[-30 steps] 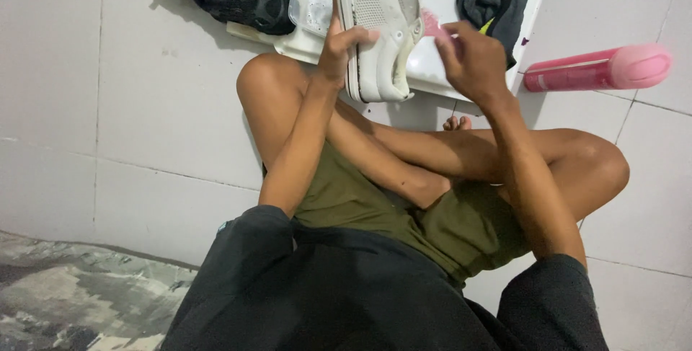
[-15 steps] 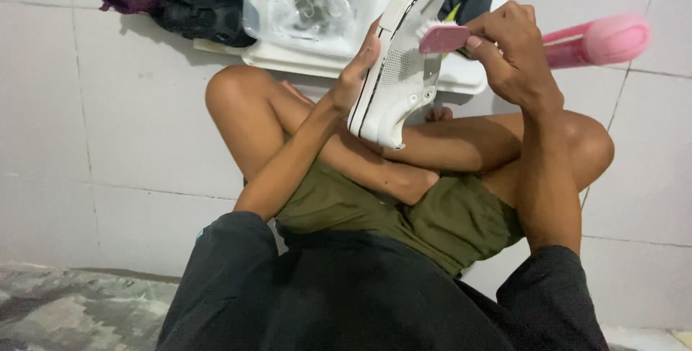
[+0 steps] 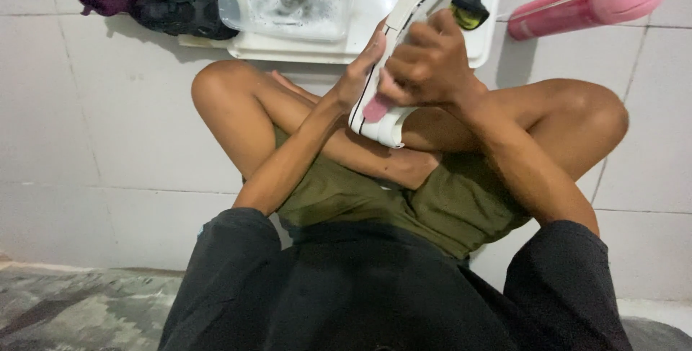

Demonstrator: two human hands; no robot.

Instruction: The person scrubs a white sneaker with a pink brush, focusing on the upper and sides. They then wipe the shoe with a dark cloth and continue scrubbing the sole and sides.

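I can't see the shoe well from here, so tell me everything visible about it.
The white sneaker looks like smooth synthetic or leather, with a thick white sole edged by a thin dark line. It is held up on edge over the lap, sole side showing. The left hand grips one side; the right hand presses a pink brush against it.

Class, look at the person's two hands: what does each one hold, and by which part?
The left hand holds the white shoe by its side, sole edge up. The right hand grips a pink brush by its handle, against the shoe.
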